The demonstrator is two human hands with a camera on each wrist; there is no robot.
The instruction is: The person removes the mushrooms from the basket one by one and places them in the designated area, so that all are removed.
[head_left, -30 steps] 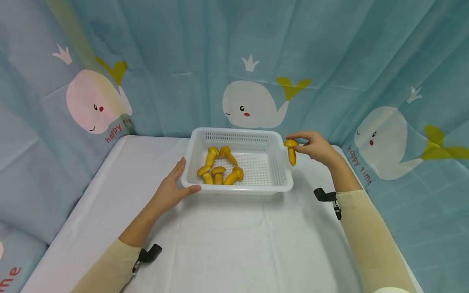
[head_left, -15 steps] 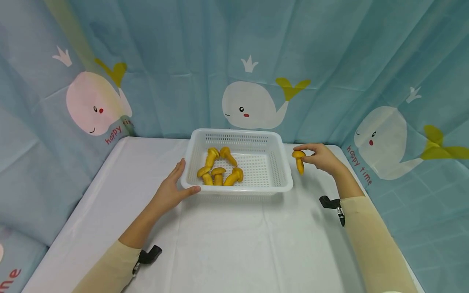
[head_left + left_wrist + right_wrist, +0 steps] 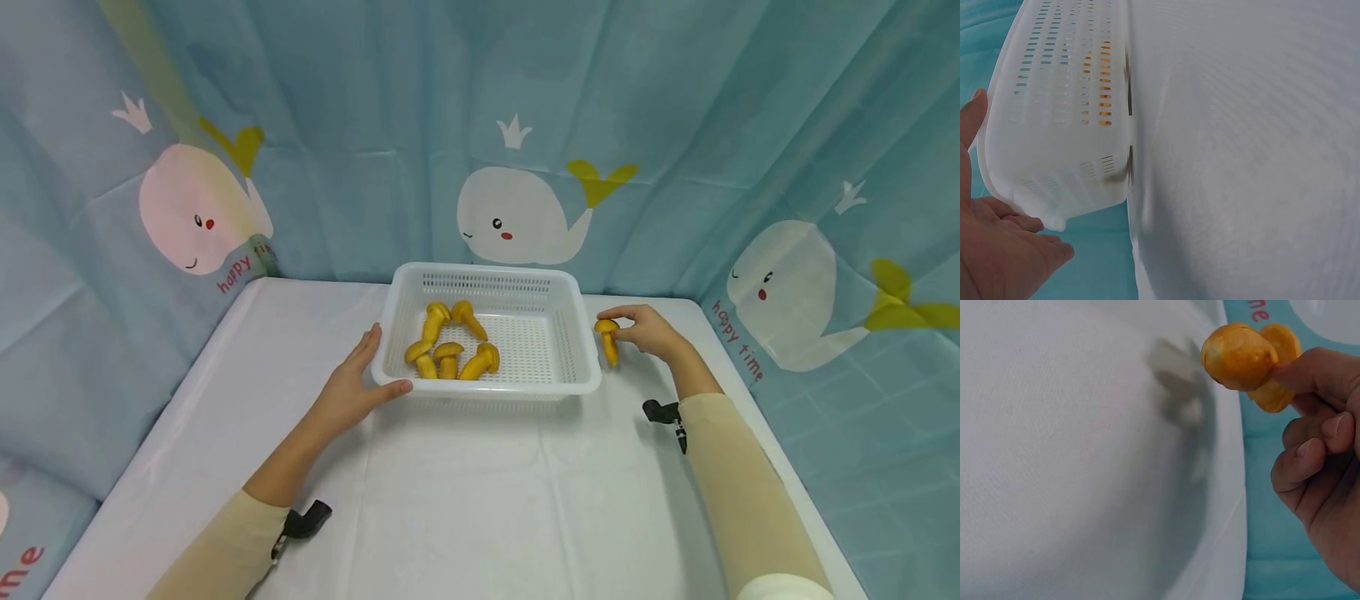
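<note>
A yellow mushroom (image 3: 611, 342) hangs cap up from my right hand (image 3: 649, 329), its stem pinched between thumb and fingers just right of the white plastic basket (image 3: 487, 388). In the right wrist view the mushroom (image 3: 1238, 356) is seen from its stem end, apart from its shadow on the cloth. My left hand (image 3: 348, 390) rests at the basket's near left corner, thumb along the front rim and fingers straight against the left side. Inside the basket, several yellow mushrooms lie on the left half, one of them a mushroom (image 3: 480, 360) near the front wall.
A white cloth (image 3: 480, 492) covers the table under the basket. Blue curtains (image 3: 337, 167) with whale prints stand close behind and along both sides. In the left wrist view, the perforated basket wall (image 3: 1054, 137) shows yellow through its slots.
My right hand has lowered the mushroom from beside the basket's right rim, moving slightly right and then a little back left. The left hand and basket stay put.
</note>
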